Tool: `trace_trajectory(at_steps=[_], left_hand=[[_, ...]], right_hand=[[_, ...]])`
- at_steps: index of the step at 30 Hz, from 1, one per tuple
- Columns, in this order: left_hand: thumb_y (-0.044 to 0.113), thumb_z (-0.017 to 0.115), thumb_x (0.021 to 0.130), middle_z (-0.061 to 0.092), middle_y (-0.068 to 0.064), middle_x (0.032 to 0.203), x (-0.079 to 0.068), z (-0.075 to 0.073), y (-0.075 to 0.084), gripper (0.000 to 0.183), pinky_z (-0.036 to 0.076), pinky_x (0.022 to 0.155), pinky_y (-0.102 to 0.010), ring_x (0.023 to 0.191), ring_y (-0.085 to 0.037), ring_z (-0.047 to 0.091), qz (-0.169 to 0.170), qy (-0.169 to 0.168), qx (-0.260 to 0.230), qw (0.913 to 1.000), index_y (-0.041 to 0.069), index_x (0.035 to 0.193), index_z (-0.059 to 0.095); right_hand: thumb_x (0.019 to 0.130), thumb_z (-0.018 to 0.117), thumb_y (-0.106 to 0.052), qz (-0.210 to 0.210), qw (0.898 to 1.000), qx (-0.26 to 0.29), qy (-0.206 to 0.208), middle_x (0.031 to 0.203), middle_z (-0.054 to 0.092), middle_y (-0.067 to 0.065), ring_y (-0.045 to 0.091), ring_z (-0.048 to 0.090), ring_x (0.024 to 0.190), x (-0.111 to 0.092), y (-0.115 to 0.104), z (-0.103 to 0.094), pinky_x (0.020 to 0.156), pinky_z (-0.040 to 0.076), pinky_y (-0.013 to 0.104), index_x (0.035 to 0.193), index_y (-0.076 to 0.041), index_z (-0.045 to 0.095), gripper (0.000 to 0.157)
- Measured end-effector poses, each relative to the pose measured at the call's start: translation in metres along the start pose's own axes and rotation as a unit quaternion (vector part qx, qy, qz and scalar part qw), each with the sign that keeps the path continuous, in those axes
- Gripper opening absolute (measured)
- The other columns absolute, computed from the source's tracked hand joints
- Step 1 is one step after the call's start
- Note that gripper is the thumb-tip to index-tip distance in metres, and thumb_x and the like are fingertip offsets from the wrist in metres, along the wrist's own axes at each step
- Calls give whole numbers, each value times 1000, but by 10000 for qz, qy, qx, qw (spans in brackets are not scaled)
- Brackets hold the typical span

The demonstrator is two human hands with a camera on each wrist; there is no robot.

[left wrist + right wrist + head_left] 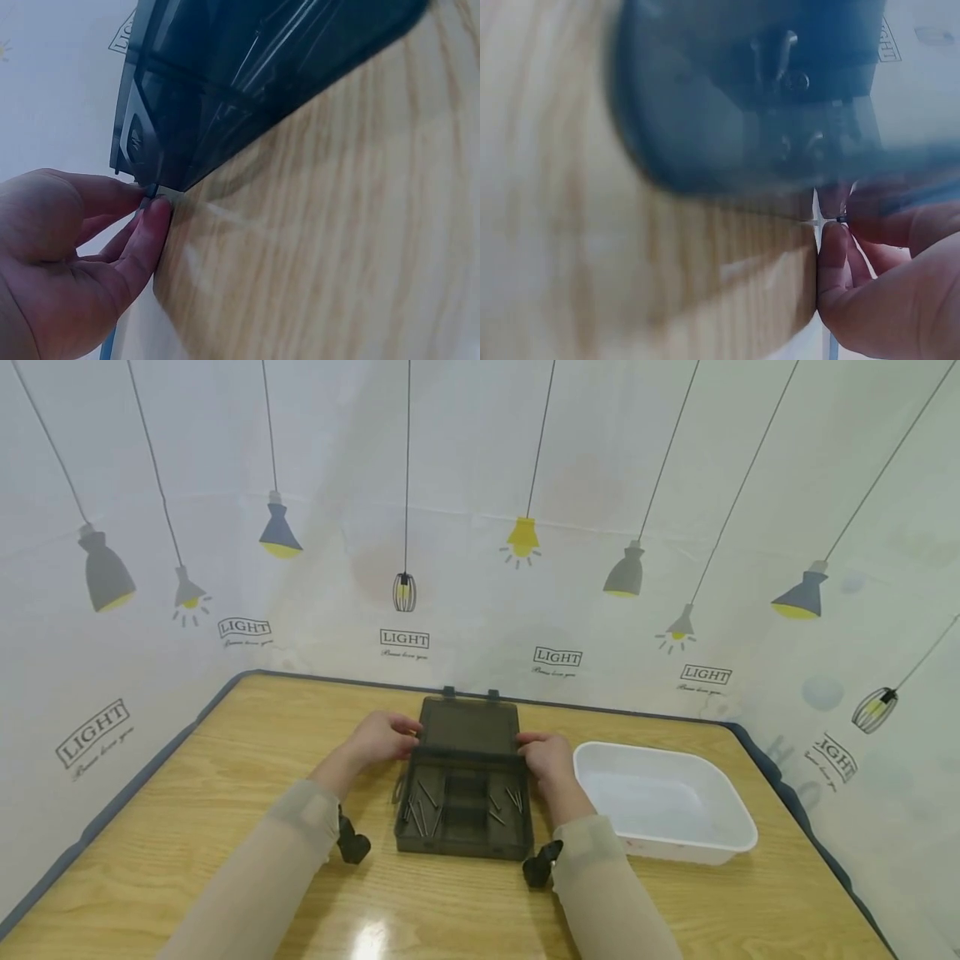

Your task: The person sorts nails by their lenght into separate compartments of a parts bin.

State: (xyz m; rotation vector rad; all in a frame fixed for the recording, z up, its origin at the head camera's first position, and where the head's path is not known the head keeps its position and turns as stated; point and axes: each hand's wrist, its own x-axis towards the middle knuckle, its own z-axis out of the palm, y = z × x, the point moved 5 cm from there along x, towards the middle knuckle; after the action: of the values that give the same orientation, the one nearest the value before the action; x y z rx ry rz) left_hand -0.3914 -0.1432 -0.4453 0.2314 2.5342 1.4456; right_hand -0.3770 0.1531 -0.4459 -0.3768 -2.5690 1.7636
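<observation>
A dark see-through plastic organizer box (465, 845) stands on the table with its lid (470, 724) swung back, away from me. Several thin metal pins (422, 818), perhaps nails or screws, lie in its left compartment. More pins (496, 811) are in the right one. My left hand (380, 739) pinches the lid's left edge between thumb and fingers, and the left wrist view shows this hand (82, 259) at the lid's edge. On the opposite side, my right hand (550, 760) pinches the lid's right edge; the box partly covers these fingertips (834, 251) in the right wrist view.
A white plastic tray (660, 793) stands on the wooden table (247, 760), just right of my right hand. Behind the table hangs a pale cloth (465, 468) printed with lamps. Two latches (448, 692) stick up from the lid's far edge.
</observation>
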Motion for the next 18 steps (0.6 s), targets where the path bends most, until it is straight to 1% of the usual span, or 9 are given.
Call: trace_trajectory(at_steps=[5,9,11,12,13,15,17,18], left_hand=[[3,64,108,66,-32,145,0,-1,-1,39,67,94,-38,119,-37,77,-23,44,-136,9999,-6,145,66],[3,64,107,67,-32,143,-2,-2,0,39,67,93,-39,116,-36,77,47,125,-156,9998,-5,146,65],[3,65,107,67,-31,142,-2,-3,0,39,67,92,-38,113,-34,77,84,193,-175,9996,-4,145,66],[3,66,106,68,-31,141,-3,-3,0,39,67,91,-38,111,-33,77,101,233,-185,9995,-4,145,66],[3,66,106,68,-30,141,-2,-4,0,39,67,91,-37,110,-32,77,114,279,-204,9993,-3,145,67],[2,67,105,69,-30,139,-3,-4,0,39,67,90,-36,107,-29,76,147,363,-284,9988,-4,143,67],[1,67,104,70,-30,137,-3,-5,0,38,66,88,-35,104,-27,76,182,445,-368,9982,-5,142,68],[1,67,104,70,-30,136,-4,-6,0,38,66,87,-35,103,-26,76,209,478,-395,9979,-5,141,68]], right_hand=[[95,63,11,116,9996,263,6,146,68,25,38,55,148,2,1,0,126,45,49,131,4,77,40],[95,63,12,196,9985,511,-1,148,68,24,37,56,147,4,2,1,126,44,48,132,4,77,41],[94,64,12,237,9978,621,3,148,68,22,33,58,143,4,2,1,123,46,45,133,3,77,42],[94,64,12,270,9974,675,11,147,69,21,30,60,139,5,2,1,120,49,42,133,1,77,42],[94,64,12,300,9967,753,13,146,70,20,28,63,131,5,2,1,113,52,39,134,1,77,43],[94,64,13,352,9952,917,23,140,73,18,21,67,110,5,2,1,95,56,31,134,0,77,44],[94,64,13,373,9935,1076,13,135,74,16,15,63,92,5,3,2,78,51,23,135,0,77,45],[94,64,13,371,9929,1131,16,133,74,16,13,60,87,4,3,2,72,49,21,134,0,76,45]])
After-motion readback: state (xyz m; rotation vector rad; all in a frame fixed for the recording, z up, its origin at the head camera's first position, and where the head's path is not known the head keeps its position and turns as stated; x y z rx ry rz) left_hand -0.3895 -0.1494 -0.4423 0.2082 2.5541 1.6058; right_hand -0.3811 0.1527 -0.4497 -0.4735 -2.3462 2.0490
